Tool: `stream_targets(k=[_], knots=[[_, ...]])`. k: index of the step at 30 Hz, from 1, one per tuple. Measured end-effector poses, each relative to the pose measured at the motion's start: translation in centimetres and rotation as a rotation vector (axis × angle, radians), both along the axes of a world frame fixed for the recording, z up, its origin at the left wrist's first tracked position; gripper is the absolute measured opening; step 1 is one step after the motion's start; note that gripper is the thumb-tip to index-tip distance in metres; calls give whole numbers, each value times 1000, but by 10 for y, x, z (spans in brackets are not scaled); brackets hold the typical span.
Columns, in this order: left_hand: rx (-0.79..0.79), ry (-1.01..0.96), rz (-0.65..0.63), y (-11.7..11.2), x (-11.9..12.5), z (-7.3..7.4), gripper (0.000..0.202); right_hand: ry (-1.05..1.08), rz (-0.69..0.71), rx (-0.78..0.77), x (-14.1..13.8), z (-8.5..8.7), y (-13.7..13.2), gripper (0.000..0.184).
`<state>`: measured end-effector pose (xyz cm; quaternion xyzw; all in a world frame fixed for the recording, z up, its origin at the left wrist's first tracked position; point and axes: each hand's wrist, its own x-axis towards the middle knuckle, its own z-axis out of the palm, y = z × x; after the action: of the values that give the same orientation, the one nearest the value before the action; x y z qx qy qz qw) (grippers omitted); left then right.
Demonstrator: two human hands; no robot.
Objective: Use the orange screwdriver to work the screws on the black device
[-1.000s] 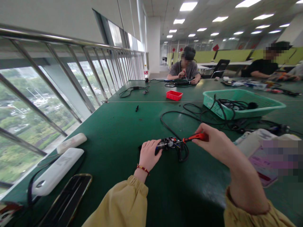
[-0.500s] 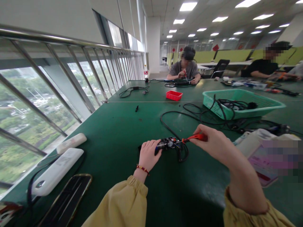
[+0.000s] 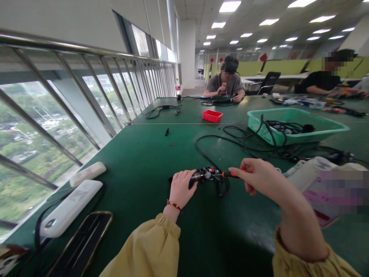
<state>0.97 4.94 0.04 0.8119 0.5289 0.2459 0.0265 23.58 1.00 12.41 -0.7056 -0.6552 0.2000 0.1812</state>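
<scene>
My left hand [image 3: 182, 188] is wrapped over a dark cylindrical device [image 3: 197, 177] and presses it against the green table. The device's right end is opened up, with wires and small parts [image 3: 210, 174] exposed; its exact kind I cannot tell. My right hand [image 3: 255, 175] grips a red and black screwdriver [image 3: 230, 174] by the handle, held nearly level. Its thin shaft points left, and the tip reaches the exposed parts. A black cable [image 3: 223, 192] loops beside the device's right end.
Ahead on the right lies a green basket [image 3: 296, 111] with black cables; a small red bin [image 3: 212, 115] stands left of it. A phone [image 3: 83, 242] and white power bank [image 3: 72, 207] lie at left. Tissue packs [image 3: 317, 184] sit at right. Two people work across the table.
My right hand has changed its hold on the screwdriver, with fingers turned round the handle and the wrist slightly lower. The left hand and the device stay put.
</scene>
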Motion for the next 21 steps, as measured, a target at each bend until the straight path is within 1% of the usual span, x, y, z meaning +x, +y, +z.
stream_targets(k=[1,3,4,5,6,7,9,10,11,14,15,16,17,18,20,21], knots=[[0,-2,0,0,0,0,35,-14,2,33,0,0,1,29],[3,-6,-1,-1,0,1,34,-51,28,155,0,-1,3,12],[4,-7,-3,-1,0,1,34,-63,40,203,0,-1,4,11],[5,-9,-5,-1,0,1,33,-69,44,217,0,-1,5,13],[4,-10,-6,-1,0,1,33,-67,31,192,-1,0,6,11],[3,-11,-6,-1,0,1,33,-63,1,137,-2,0,5,14],[0,-11,-6,-1,0,1,34,-42,-56,10,-3,2,4,33],[-2,-11,-5,-1,0,1,34,-31,-65,-23,-3,2,4,37],[-4,-10,-5,-1,0,2,34,-26,-60,-13,-3,2,3,34],[-6,-12,-4,-1,1,2,33,-71,-19,159,0,0,3,10],[-6,-12,-2,-1,1,2,33,-91,-11,199,1,0,4,12],[-5,-12,0,-1,1,2,33,-98,-13,207,1,0,4,14],[-3,-13,0,-1,0,2,33,-89,-23,174,1,0,4,11],[-1,-14,0,-1,0,1,33,-67,-34,109,0,1,3,11],[1,-13,-3,-1,0,1,34,-14,-61,-33,-2,2,2,31],[2,-12,-4,-1,0,0,34,2,-70,-67,-3,3,2,37]])
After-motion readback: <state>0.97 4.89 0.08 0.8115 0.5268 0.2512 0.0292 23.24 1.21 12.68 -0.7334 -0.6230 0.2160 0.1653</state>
